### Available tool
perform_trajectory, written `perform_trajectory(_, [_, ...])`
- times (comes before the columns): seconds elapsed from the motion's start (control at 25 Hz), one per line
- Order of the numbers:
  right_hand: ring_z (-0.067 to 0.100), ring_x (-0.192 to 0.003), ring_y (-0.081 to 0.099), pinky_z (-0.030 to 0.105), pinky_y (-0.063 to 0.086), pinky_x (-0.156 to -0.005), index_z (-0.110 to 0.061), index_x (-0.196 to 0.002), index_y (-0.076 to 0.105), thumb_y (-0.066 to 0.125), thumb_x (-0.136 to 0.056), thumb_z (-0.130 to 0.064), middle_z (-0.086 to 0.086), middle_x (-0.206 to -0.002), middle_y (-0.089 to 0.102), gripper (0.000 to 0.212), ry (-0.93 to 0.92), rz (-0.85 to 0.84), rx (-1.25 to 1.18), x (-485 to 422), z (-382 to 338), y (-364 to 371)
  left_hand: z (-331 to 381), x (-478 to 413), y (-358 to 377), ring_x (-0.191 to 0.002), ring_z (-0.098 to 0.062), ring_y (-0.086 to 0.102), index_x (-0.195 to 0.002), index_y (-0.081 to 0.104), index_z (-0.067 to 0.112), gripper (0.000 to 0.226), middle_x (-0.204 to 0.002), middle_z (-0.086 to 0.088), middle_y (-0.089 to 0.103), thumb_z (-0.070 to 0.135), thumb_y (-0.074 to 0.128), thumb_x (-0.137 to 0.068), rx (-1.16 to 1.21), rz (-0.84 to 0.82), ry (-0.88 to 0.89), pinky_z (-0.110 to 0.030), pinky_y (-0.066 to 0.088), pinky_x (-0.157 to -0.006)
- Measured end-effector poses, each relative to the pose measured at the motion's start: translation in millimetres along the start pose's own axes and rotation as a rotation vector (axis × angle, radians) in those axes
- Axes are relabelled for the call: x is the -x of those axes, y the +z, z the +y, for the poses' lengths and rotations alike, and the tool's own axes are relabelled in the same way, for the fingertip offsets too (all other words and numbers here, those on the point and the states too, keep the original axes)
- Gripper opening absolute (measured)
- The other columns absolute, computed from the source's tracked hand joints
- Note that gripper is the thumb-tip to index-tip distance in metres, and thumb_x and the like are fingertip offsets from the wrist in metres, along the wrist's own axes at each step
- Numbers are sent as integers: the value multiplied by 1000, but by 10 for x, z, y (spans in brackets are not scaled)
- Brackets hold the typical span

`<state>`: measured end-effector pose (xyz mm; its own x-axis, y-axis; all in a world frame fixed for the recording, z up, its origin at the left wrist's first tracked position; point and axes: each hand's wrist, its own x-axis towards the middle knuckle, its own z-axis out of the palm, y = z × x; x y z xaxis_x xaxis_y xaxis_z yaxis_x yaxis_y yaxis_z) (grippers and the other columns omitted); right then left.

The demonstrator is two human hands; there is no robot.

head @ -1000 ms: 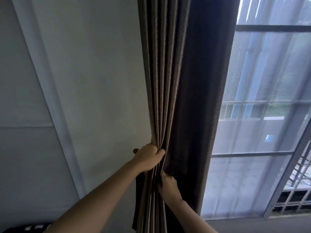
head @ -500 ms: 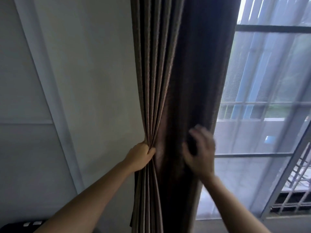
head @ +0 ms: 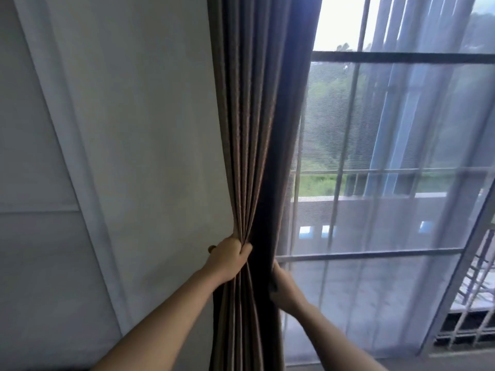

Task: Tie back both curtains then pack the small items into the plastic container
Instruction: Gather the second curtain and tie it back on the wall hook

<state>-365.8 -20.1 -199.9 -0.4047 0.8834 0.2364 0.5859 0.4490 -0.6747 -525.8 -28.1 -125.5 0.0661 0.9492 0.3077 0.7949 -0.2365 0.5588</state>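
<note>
L hand (head: 230,259) was raised w/ forearm coming up from bottom centre, fist clenched round the gathered pleats of the brown curtain (head: 254,145), pinching them into a tight waist about mid-height. Knuckles faced the camera, thumb side toward the folds. R hand (head: 285,287) sat just below and to the right, forearm rising from the lower right edge, fingers hooked round the curtain's dark outer edge; it was grasping that edge, fingertips hidden behind the fabric.

Vs 0.5 s ago: R hand had been open and blurred in the air in front of the dark panel, higher up; it had since dropped and closed on the edge. The curtain bundle was narrower, so more window showed to its right. L hand kept the same clench at roughly the same spot.

Around: white wall (head: 139,129) to the left of the curtain, w/ a small brown knob (head: 212,248) just peeking out behind the L hand. Sheer curtain (head: 388,210) covered the window (head: 401,57) on the right, greenery and a balcony rail dim through it. No tie-back in view; plastic container and small items out of frame.
</note>
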Motion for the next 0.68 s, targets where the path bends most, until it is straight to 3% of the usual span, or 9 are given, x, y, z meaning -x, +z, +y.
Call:
perform_trajectory(0.08, [28,-108,59,31,48,-83,-39,-145,8,41,-75,-7,7,-121,62,84,-12,-42,-26,14,4,206,16,-27,-6,-66,-27,54,-62,40,12,37,-62,-7,50,27,39,-95,-4,-17,-25,-36,43,-72])
perform_trajectory(0.24, [37,-105,57,34,47,-78,-42,-145,3,40,-77,-2,12,-125,57,87,-14,-42,8,48,-40,384,-20,-47,-43,-63,-23,50,-59,33,15,40,-59,-2,43,26,40,-97,41,-23,-71,-35,42,-66])
perform_trajectory(0.36, [39,-111,52,28,41,-79,-48,-143,-4,38,-76,-2,4,-149,33,92,-41,-42,29,21,-70,406,-5,-70,-57,-68,-25,54,-62,38,15,36,-63,-5,48,27,39,-96,57,-65,-101,-39,46,-73])
perform_trajectory(0.44, [38,-118,49,24,37,-82,-45,-145,-3,37,-76,-4,-1,-156,16,90,-69,-11,25,7,-94,418,70,-45,-19,-75,-28,59,-71,48,10,31,-73,-12,57,28,39,-95,110,-86,-112,-40,46,-78])
perform_trajectory(0.56, [34,-127,40,22,33,-84,-43,-142,-8,38,-80,-2,-6,-156,6,87,-118,25,14,49,-101,418,179,23,-3,-89,-27,60,-94,59,4,28,-93,-14,64,28,44,-93,196,-125,-130,-33,43,-79])
perform_trajectory(0.68, [32,-131,37,28,39,-89,-40,-144,-9,37,-85,-6,-14,-154,0,82,-126,49,-18,77,-127,473,264,28,13,-87,-20,62,-101,60,11,44,-95,-5,68,51,58,-83,88,-132,-90,-26,41,-69])
